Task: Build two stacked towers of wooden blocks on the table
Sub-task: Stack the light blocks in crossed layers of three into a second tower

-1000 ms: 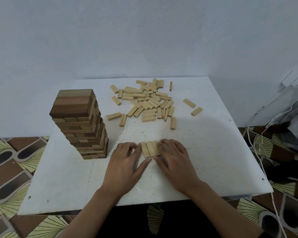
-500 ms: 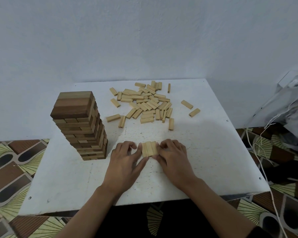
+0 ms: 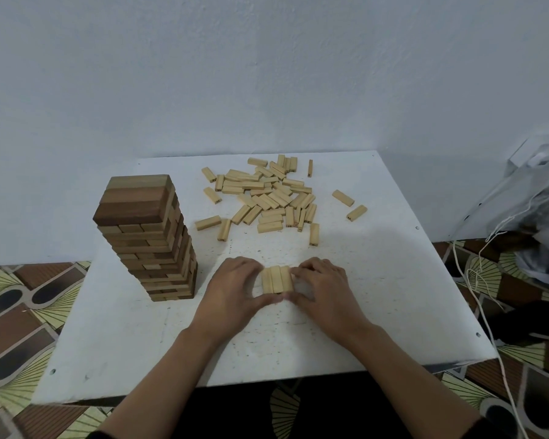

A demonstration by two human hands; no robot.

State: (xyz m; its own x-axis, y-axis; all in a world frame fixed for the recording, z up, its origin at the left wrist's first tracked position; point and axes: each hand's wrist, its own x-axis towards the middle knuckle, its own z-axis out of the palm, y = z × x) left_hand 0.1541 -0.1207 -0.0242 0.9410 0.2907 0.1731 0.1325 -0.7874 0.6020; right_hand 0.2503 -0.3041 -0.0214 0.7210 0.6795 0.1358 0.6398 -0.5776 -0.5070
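Three pale wooden pieces lie flat, side by side and touching, as one short row (image 3: 277,279) on the white table (image 3: 393,296), near its front edge and about in the middle. Their long sides point away from the person. The left hand (image 3: 232,291) is at the left side of the short row and the right hand (image 3: 322,293) is at the right side. Both hands grasp it: the bent fingers press against the two outer pieces and the two thumbs come together at the near ends, so the row is squeezed between the hands.

Near the left hand, on its left, stands a tall tower (image 3: 149,239) of darker wood, upright, with many layers. Its top layer has three wide pieces in different brown tones. Farther back on the table lies a loose heap of blocks (image 3: 267,194), most of them flat and pointing in many directions. Two single blocks (image 3: 343,198) lie apart from the heap on its right side. A white cord (image 3: 482,299) hangs past the right edge of the table, over a patterned floor (image 3: 19,312), and a plastic bag (image 3: 539,217) is at the far right.
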